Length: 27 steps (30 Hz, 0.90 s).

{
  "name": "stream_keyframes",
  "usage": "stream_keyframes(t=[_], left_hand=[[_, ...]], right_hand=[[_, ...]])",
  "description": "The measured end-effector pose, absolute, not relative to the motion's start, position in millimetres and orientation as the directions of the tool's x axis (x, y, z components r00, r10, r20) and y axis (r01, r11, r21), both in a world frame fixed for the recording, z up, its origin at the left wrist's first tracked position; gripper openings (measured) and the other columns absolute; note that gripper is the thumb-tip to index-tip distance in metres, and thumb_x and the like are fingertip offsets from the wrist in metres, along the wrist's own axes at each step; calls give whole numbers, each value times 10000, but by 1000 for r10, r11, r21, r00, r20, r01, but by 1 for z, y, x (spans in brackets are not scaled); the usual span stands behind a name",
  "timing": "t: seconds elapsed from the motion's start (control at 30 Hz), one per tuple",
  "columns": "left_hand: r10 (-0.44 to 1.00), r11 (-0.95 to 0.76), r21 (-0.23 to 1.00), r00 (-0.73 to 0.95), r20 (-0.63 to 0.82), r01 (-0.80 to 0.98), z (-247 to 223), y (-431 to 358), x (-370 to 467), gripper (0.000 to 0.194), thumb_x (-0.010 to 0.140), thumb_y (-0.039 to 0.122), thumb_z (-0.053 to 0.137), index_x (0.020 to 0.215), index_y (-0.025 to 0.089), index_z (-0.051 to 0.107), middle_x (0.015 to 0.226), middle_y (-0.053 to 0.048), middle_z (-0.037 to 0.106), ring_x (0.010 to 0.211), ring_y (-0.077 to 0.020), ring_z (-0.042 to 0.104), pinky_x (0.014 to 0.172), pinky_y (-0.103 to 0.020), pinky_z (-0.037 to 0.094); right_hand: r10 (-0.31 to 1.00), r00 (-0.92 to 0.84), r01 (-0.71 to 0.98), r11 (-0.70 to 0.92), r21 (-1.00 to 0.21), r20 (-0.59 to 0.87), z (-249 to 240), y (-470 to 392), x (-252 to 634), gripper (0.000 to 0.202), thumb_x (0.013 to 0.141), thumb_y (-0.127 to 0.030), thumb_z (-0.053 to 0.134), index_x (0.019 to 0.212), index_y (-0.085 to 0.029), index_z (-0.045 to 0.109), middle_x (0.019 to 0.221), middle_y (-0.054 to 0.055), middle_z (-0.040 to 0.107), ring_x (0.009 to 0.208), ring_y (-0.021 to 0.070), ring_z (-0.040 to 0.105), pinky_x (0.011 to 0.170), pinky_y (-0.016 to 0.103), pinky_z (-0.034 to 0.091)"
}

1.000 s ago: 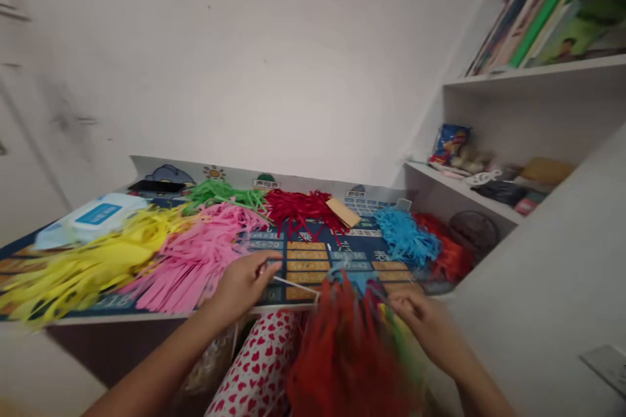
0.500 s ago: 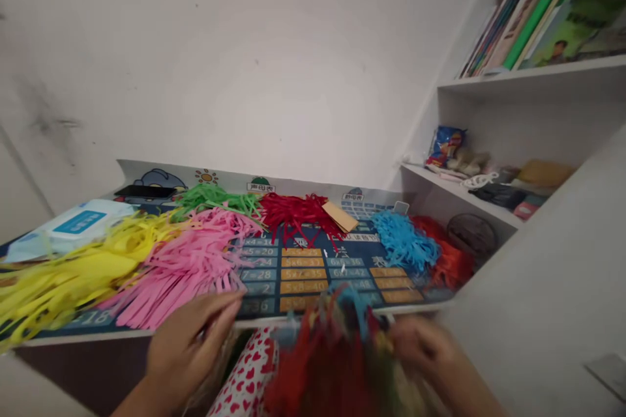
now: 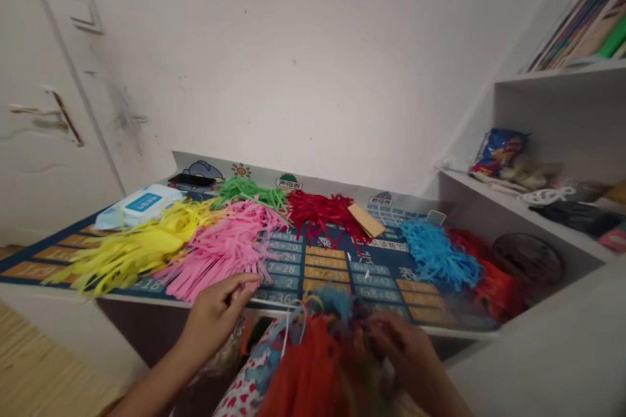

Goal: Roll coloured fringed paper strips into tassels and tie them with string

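Streamer bundle (image 3: 308,368), white cord (image 3: 274,303) near left hand (image 3: 215,313), right hand (image 3: 403,342) alongside.

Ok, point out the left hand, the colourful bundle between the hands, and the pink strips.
Left hand (image 3: 218,310): head view, middle of the hand.
Colourful bundle (image 3: 309,365): head view, its red strips, somewhat blurred.
Pink strips (image 3: 222,249): head view, middle of the pile.

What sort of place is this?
It looks like a home study corner, maybe a child's: the desk mat is printed with times tables, books stand on a shelf, and a snack-like packet sits below.
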State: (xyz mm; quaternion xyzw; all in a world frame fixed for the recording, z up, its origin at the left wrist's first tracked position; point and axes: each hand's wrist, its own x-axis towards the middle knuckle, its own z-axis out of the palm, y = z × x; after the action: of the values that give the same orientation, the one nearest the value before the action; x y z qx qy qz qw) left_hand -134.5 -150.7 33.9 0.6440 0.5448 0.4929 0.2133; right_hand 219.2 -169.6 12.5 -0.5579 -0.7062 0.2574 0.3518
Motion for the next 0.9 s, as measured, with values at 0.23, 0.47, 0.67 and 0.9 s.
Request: stream_keyframes(t=[0.23,0.47,0.67,0.9], left_hand=[[859,-302,797,-212,465,523,29,-171,-146,316,765,535,648,805,244,763,789,-33,771,659,-196,694,591,-232,536],[961,-277,846,126,247,456,6,-167,-144,319,804,494,617,781,210,760,583,-9,676,530,-154,593,508,-218,455],[937,-178,884,349,17,433,-23,-155,-124,321,859,455,552,860,197,742,750,-20,724,692,-180,640,630,-229,471],[881,-294,677,466,-82,674,-48,-158,-66,346,863,315,559,1195,258,634,1004,-70,739,883,-251,671,739,-300,462]], right_hand=[[966,-117,507,257,-822,230,8,-181,222,164,789,-337,629,880,-209,674,625,-26,540,557,141,512,515,215,411],[968,-148,519,252,-817,204,5,-177,219,160,761,-334,662,828,-207,731,602,-20,567,537,135,515,512,223,413],[986,-35,501,157,-851,161,1,-175,224,211,800,-390,623,805,-202,719,697,15,666,593,162,593,540,236,469],[989,-6,487,132,-864,148,-8,-179,230,184,798,-368,644,787,-196,710,749,38,697,647,192,635,585,254,506]])
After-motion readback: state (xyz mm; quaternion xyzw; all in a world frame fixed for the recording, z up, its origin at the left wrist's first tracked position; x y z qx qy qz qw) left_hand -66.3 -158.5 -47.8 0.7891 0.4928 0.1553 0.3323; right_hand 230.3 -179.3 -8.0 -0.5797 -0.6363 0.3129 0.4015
